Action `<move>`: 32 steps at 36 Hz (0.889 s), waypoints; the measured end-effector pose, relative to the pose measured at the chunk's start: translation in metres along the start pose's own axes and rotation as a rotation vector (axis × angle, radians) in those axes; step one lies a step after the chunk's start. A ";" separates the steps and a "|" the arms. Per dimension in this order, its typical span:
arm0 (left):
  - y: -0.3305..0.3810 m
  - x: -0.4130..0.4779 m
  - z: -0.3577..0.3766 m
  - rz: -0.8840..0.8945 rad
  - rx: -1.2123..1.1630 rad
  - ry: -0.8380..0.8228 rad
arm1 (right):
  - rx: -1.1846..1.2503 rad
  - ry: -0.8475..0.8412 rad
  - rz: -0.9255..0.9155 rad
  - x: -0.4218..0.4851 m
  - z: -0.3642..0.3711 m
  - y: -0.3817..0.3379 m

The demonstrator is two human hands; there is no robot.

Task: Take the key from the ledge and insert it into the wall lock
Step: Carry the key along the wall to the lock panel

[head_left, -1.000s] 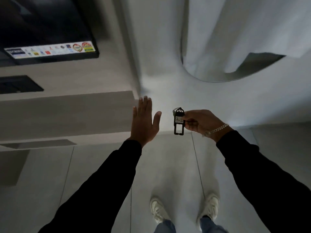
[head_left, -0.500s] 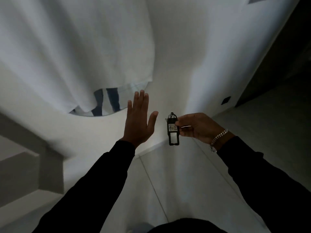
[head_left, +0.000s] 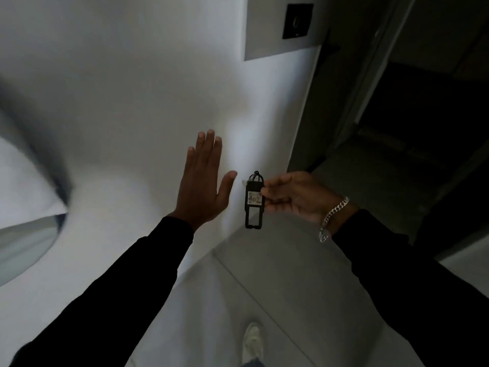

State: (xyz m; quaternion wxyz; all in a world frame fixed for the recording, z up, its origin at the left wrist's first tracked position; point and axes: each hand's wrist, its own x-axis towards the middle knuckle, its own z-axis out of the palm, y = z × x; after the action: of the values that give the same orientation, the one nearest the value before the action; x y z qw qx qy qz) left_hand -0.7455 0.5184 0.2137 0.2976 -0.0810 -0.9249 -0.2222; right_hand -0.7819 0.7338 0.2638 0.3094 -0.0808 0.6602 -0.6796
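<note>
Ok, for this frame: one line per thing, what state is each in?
Key tag: off the ledge, hanging from the right hand's pinch.
Right hand: closed on the key tag.
Left hand: open, flat, empty.
Wall lock: up on the wall, nothing inserted.
</note>
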 end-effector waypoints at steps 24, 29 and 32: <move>0.064 0.364 0.250 -0.061 0.077 0.193 | -0.055 -0.093 -0.141 0.216 -0.360 -0.134; 0.083 0.411 0.269 -0.115 0.131 0.228 | -0.176 -0.180 -0.153 0.256 -0.410 -0.187; 0.081 0.439 0.267 -0.119 0.183 0.267 | -0.241 -0.206 -0.210 0.284 -0.428 -0.220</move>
State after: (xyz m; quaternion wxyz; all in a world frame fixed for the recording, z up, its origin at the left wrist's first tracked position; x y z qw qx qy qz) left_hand -1.2152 0.7207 0.3074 0.4105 0.0318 -0.8966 -0.1629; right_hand -1.2989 0.9330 0.3380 0.2909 -0.2547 0.6898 -0.6121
